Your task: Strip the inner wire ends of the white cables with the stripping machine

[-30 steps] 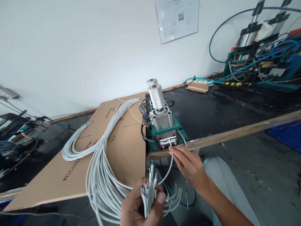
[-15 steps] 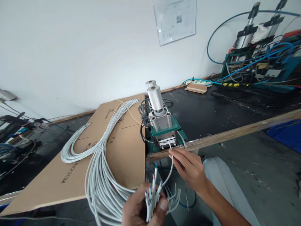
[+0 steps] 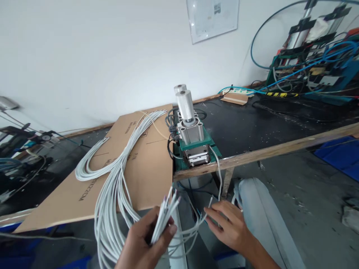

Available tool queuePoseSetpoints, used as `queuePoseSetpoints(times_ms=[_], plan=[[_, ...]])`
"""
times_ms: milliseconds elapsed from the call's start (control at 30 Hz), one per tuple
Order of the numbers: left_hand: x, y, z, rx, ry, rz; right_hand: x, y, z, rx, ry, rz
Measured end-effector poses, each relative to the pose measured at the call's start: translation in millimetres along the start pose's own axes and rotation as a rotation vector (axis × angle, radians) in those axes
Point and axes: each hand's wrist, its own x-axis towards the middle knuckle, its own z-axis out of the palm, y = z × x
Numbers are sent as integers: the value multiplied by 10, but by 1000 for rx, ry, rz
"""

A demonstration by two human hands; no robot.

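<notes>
In my left hand (image 3: 148, 237) is a bunch of white cable ends (image 3: 165, 216), pointing up, with the fingers and thumb closed round it. My right hand (image 3: 228, 226) is to the right of it, below the table edge. Its fingertips meet a white cable (image 3: 208, 207) near its end; the thumb is mostly hidden. Several more loose ends curve between my hands. Beyond them, at the table's edge, stands a small pneumatic machine (image 3: 193, 134) with two knurled silver cylinders on a green base. No cable shows in its front slot.
A long bundle of white cables (image 3: 112, 201) lies over a cardboard sheet (image 3: 151, 175) and hangs off its front. A grey hose (image 3: 218, 172) drops from the machine. At the right rear are a power strip (image 3: 238, 91) and another machine with blue tubes (image 3: 316, 56).
The cable my right hand held at the machine's slot is out of it. My right hand has moved down and back to the loose ends. My left hand, with its bunch, has shifted left.
</notes>
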Motion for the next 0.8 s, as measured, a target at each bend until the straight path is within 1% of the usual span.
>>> queuePoseSetpoints(times_ms=[67,133,200,267,367,433,467,567,633,733,800], plan=[[16,25,-82,21,-14,36,-151,-20,24,52,-110,25],[20,36,-109,37,-8,55,-262,-61,68,128,-182,72],[14,36,-91,33,-13,38,-317,-129,128,195,-201,129],[8,23,-53,18,-52,19,-307,-218,178,265,-174,203],[17,-14,2,-11,-144,36,-151,-355,163,456,-98,392],[39,-38,33,-35,-173,48,41,-427,91,621,-71,518],[53,-47,48,-48,-177,49,154,-455,50,705,-72,556],[93,-58,93,-73,-185,60,474,-511,-23,924,-86,593],[110,-53,121,-126,-174,73,613,-538,6,1042,-86,618],[119,-41,155,-245,-128,61,678,-580,122,1232,-83,691],[125,-39,168,-274,-140,55,674,-609,189,1323,-63,729]])
